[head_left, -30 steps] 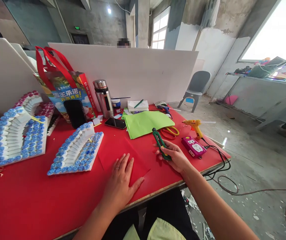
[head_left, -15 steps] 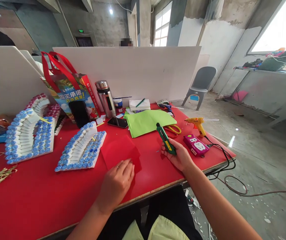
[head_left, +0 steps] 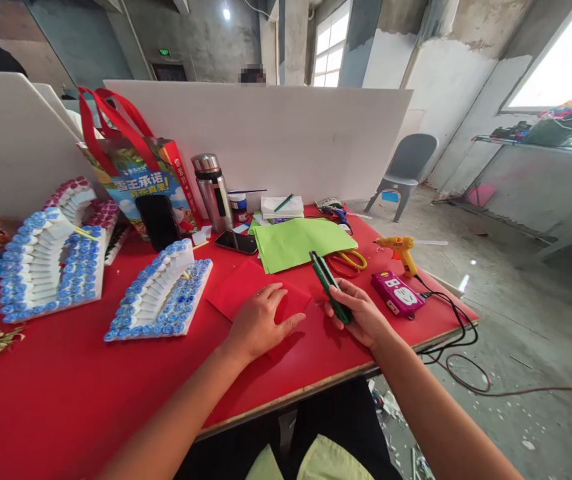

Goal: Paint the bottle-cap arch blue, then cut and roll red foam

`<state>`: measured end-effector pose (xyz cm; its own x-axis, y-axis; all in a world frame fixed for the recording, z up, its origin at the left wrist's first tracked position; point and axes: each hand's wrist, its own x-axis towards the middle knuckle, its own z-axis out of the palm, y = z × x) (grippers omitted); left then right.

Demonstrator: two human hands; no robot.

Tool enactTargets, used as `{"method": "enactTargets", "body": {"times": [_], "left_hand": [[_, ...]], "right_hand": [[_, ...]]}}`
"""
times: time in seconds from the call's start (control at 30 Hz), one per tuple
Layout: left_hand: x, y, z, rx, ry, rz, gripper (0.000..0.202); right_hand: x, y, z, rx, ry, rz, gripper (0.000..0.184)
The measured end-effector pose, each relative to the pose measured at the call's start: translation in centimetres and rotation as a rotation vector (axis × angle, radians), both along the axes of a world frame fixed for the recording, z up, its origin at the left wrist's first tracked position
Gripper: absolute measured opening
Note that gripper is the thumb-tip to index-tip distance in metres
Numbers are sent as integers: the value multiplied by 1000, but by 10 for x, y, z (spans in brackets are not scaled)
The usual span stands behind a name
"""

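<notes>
My right hand [head_left: 353,310] is wrapped round a green utility knife [head_left: 327,283], held above the table with its tip pointing away from me. My left hand [head_left: 262,321] rests on a sheet of red paper [head_left: 236,287], thumb and fingers apart. The paper lies on the red tabletop [head_left: 131,393], and its colour nearly matches the surface. Beyond the knife are scissors with red and yellow handles [head_left: 349,261], partly beneath green paper [head_left: 301,241].
Two blue-and-white rolled-paper pieces [head_left: 163,293] stand left. Behind are a phone [head_left: 236,243], a steel flask [head_left: 213,193] and a printed bag [head_left: 141,173]. At right lie a yellow glue gun [head_left: 402,252] and a purple power box [head_left: 399,293] with black cables. A white board [head_left: 276,147] closes the back.
My left hand has shifted right and spread its thumb. The red paper has turned on the table. The knife has rotated in my right hand, its dark edge now showing.
</notes>
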<state>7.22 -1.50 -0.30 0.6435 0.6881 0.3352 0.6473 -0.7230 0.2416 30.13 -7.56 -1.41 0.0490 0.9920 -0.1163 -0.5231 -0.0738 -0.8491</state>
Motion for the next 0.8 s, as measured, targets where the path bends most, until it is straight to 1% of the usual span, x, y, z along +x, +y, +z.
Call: {"method": "enactTargets", "body": {"times": [0.07, 0.13, 0.2, 0.27, 0.33, 0.4, 0.47, 0.53, 0.63, 0.7, 0.73, 0.8], "left_hand": [[2, 1, -6, -43, -5, 16, 69], [3, 0, -13, -34, 38, 21, 74], [4, -2, -19, -14, 84, 1, 72], [3, -4, -20, -9, 110, -43, 65], [2, -6, -17, -21, 118, -118, 62], [1, -8, -10, -48, 121, -233, 60], [-1, -11, -3, -74, 118, -350, 61], [-1, -13, 3, -86, 111, -423, 65], [0, -15, 5, -82, 111, -442, 74], [1, -16, 5, -80, 109, -434, 80], [2, -18, 5, -80, 106, -431, 83], [3, -22, 4, -84, 103, -425, 81]], "right_hand": [[-1, 1, 0, 23, -2, 6, 27], [0, 1, 0, 39, 15, 32, 28], [0, 1, 1, 34, 42, 70, 34], [1, 0, 3, 14, 64, 117, 48], [2, -2, 5, 12, 86, 166, 61], [3, -4, 5, 40, 99, 197, 69], [3, -5, 4, 68, 97, 215, 73], [2, -5, 3, 72, 76, 204, 71], [1, -4, 2, 95, 35, 129, 64], [0, -3, 2, 110, 24, 89, 62], [0, -2, 2, 105, 28, 90, 64], [0, -2, 3, 72, 48, 127, 68]]}}
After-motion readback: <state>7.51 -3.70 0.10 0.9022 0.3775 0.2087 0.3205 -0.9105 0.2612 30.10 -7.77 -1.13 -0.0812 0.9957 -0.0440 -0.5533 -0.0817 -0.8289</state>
